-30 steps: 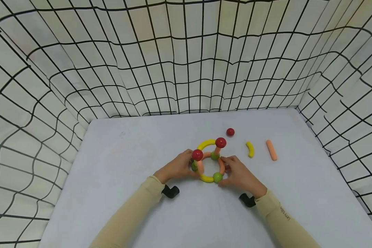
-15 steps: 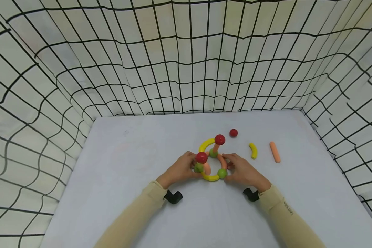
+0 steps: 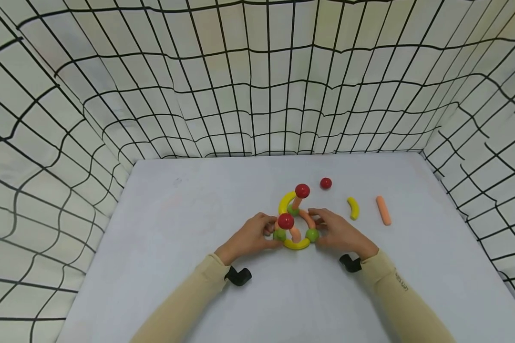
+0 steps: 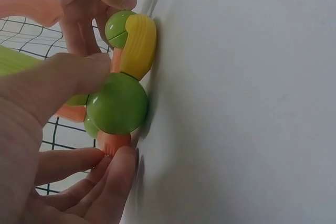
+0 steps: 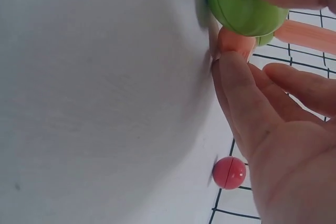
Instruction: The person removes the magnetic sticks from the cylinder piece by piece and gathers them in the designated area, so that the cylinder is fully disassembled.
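A ring-shaped toy structure of green balls joined by curved rods stands on the table between both hands; one yellow curved rod [image 3: 297, 245] forms its front. Two orange rods rise from it, topped by a near red ball [image 3: 285, 221] and a far red ball [image 3: 302, 191]. My left hand [image 3: 253, 234] grips its left side, thumb on a green ball [image 4: 118, 103] and fingertips at an orange rod [image 4: 113, 142]. Opposite, my right hand [image 3: 341, 232] holds the right side, thumb on another green ball [image 5: 244, 3] and fingers against an orange curved rod [image 5: 234, 42].
Loose on the white table [image 3: 189, 205] lie a red ball [image 3: 325, 183] behind the ring, a small yellow curved rod [image 3: 354, 208] and a straight orange rod [image 3: 384, 210] to the right. Black netting [image 3: 257, 97] over pale walls encloses the back and sides.
Between both hands the ring structure has turned counterclockwise as seen from above: its near red ball came forward and right, the far one went back and left. The loose pieces stay put.
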`<state>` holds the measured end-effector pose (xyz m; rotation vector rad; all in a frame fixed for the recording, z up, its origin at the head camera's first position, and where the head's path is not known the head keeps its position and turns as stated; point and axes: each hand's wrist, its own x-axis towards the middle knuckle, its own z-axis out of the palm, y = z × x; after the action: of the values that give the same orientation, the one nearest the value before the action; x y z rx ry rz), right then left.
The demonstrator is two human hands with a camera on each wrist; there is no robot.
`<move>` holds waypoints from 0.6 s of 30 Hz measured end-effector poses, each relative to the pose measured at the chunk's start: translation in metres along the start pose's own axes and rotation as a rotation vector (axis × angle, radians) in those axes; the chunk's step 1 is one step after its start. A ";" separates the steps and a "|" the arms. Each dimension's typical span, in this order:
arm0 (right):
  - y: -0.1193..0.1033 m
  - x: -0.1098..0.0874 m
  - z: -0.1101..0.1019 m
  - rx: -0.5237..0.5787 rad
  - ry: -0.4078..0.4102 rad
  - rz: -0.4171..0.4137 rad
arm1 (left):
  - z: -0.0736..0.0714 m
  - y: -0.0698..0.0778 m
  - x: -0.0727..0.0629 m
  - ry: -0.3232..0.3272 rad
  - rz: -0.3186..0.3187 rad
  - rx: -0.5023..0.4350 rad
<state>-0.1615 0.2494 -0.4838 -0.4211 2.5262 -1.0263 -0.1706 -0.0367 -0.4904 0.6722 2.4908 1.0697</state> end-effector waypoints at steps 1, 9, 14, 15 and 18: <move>0.000 0.000 0.000 -0.001 0.001 -0.005 | 0.000 -0.001 -0.001 0.000 0.004 0.010; -0.003 -0.011 -0.003 0.003 0.070 0.015 | -0.003 -0.001 -0.009 0.094 0.096 -0.044; -0.010 -0.021 -0.004 0.025 0.168 -0.020 | -0.002 0.000 -0.013 0.178 0.201 -0.135; -0.012 -0.022 -0.003 0.031 0.188 -0.034 | -0.001 0.000 -0.014 0.194 0.216 -0.147; -0.020 -0.027 0.002 0.058 0.246 -0.091 | 0.003 -0.001 -0.014 0.241 0.245 -0.181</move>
<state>-0.1344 0.2454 -0.4650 -0.4189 2.7046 -1.2517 -0.1576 -0.0433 -0.4909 0.8541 2.5113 1.5278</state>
